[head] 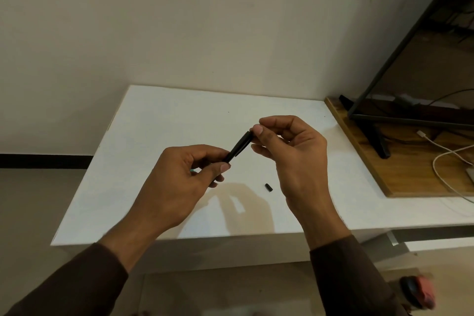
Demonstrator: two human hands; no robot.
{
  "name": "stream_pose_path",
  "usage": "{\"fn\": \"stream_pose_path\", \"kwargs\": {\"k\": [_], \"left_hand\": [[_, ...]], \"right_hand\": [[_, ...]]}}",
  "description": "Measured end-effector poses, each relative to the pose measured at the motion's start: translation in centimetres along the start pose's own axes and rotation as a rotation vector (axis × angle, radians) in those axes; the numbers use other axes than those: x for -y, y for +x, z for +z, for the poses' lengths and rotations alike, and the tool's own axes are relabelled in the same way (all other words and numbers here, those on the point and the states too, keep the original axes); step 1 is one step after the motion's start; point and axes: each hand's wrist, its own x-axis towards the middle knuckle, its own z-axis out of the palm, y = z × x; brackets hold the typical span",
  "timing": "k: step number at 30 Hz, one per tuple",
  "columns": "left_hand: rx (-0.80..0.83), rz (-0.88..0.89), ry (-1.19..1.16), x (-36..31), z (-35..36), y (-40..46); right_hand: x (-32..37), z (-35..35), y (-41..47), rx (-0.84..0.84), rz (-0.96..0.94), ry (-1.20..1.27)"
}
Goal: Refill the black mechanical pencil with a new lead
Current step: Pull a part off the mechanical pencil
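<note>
The black mechanical pencil (238, 147) is held tilted above the white table (159, 136), its upper end pointing up and right. My left hand (179, 182) grips its lower part; a bit of something teal shows by my fingers. My right hand (289, 151) pinches thumb and forefinger together at the pencil's top end; any lead between them is too thin to see. A small black cap (268, 186) lies on the table below my right hand.
A wooden board (400, 169) at the right carries a monitor stand (374, 133) and a white cable (446, 159). The wall stands right behind the table. A dark and pink object (418, 292) lies on the floor at lower right.
</note>
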Motion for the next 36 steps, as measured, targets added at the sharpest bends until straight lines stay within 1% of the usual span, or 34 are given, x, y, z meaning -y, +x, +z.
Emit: {"fn": "stream_pose_path", "kwargs": {"k": [14, 25, 28, 33, 36], "left_hand": [[-0.001, -0.007, 0.002, -0.1, -0.3, -0.1], [0.002, -0.016, -0.003, -0.2, -0.5, -0.1], [0.005, -0.029, -0.01, -0.2, -0.6, -0.1], [0.02, -0.049, -0.009, 0.1, -0.6, -0.4], [0.012, -0.061, -0.033, 0.4, -0.8, -0.4]], "right_hand": [[0.1, -0.2, 0.0, 0.086, 0.048, 0.037], [0.0, -0.3, 0.1, 0.137, 0.041, -0.009], [-0.1, -0.3, 0.0, 0.158, 0.021, -0.074], [0.0, -1.4, 0.2, 0.185, -0.043, -0.249], [-0.2, -4.1, 0.9, 0.109, 0.0, -0.399]]}}
